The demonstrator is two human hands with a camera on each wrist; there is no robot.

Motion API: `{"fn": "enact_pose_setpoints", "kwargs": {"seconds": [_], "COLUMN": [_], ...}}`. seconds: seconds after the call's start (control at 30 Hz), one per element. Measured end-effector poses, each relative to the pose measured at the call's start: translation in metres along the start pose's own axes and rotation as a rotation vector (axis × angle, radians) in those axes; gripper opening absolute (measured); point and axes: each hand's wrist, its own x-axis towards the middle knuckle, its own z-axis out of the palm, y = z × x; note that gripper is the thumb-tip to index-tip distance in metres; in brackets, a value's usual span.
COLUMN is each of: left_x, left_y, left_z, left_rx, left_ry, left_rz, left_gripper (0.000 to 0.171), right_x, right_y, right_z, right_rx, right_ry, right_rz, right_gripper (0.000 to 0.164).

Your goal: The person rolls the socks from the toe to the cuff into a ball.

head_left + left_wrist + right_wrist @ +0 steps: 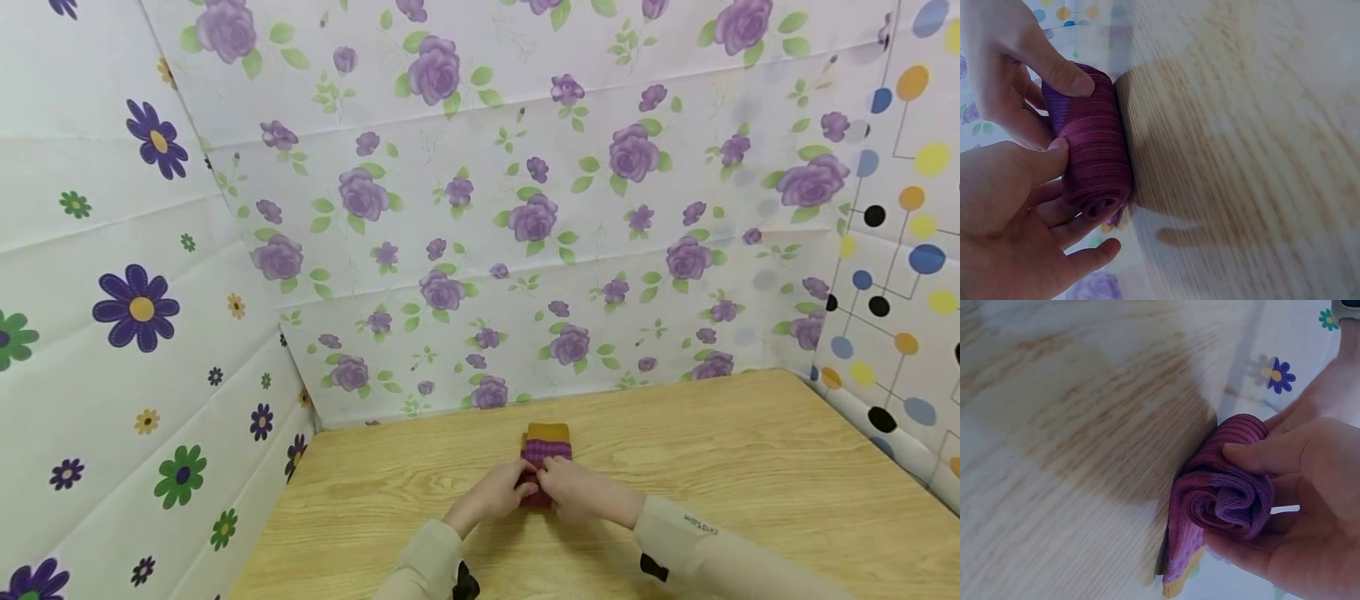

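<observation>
A ribbed knit sock (549, 448) in maroon and purple with a mustard end lies on the wooden table. Its near part is wound into a thick roll (1099, 150), and the spiral of layers shows at the roll's end in the right wrist view. My left hand (491, 493) holds one end of the roll, thumb on top and fingers beneath. At the other end my right hand (576, 490) grips it the same way, thumb pressed on the ribbing. The flat mustard part (1180, 575) stretches out beyond the roll, away from me.
The light wooden table (712, 467) spreads around the hands. Behind it hangs a sheet with purple roses (532, 218). A flower-printed sheet (142, 308) closes the left side, and a dotted sheet (911, 258) the right.
</observation>
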Motion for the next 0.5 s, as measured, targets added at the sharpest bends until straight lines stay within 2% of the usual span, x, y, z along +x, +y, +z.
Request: {"fn": "enact_pose_setpoints", "kwargs": {"seconds": [0.27, 0.5], "left_x": [0.001, 0.002], "left_y": [-0.005, -0.009], "left_z": [0.001, -0.001], "left_rx": [-0.093, -0.111], "left_ry": [0.022, 0.010], "left_rz": [0.003, 0.058], "left_gripper": [0.018, 0.015], "right_x": [0.006, 0.007], "right_y": [0.010, 0.016], "right_z": [0.000, -0.004], "right_rx": [0.138, 0.218], "right_ry": [-0.063, -0.057], "right_rz": [0.032, 0.006], "right_gripper": [0.020, 0.015]}}
